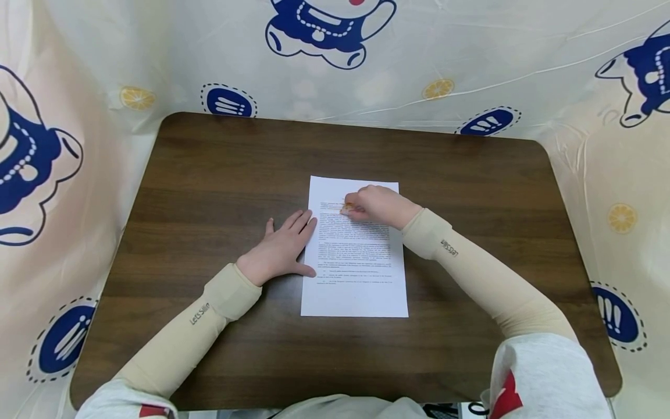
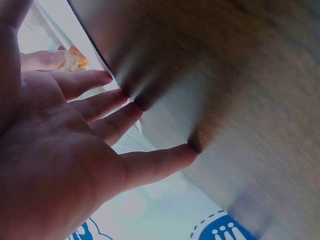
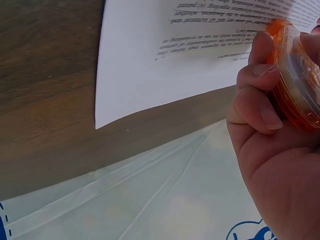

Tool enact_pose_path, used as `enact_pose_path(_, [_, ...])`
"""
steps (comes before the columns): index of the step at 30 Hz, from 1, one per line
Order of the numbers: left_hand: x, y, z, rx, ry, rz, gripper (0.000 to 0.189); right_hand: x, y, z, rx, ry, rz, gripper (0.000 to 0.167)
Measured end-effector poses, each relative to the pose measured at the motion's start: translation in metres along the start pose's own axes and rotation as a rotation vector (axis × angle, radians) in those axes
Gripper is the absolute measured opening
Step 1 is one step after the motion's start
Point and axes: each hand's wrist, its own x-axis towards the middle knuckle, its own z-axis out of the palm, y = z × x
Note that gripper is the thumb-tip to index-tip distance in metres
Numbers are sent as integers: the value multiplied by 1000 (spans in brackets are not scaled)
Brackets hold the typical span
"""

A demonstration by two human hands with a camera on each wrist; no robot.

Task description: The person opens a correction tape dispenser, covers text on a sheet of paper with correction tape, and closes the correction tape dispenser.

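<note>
A printed sheet of paper [image 1: 353,299] lies upright before me at the middle of the table. My right hand [image 1: 384,205] grips a correction tape [image 3: 295,75] with a see-through orange case, its fingers curled round it in the right wrist view. The tape's tip is down at the upper lines of print; whether any tape has been laid there is hidden by the hand. Fingers spread, my left hand [image 1: 280,247] rests on the wood, its fingertips touching the sheet's left edge. Behind that hand, part of the correction tape [image 2: 75,59] shows in the left wrist view.
The dark brown wooden table [image 1: 209,174] has rounded corners. A pale curtain [image 1: 335,93] printed with blue figures and orange slices hangs round its back and sides. Some dark items, partly hidden, show below the front edge near my body.
</note>
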Motion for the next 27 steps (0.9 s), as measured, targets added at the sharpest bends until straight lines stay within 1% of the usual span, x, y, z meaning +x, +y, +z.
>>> enact_pose_path(7, [0, 0, 0, -5, 2, -1, 117, -5, 6, 2, -3, 0, 0, 12])
enact_pose_path(13, [1, 0, 1, -8, -2, -4, 117, -9, 10, 2, 17, -1, 14, 13])
enact_pose_path(27, [0, 0, 1, -12, 8, 2, 116, -18, 19, 3, -13, 6, 21, 12])
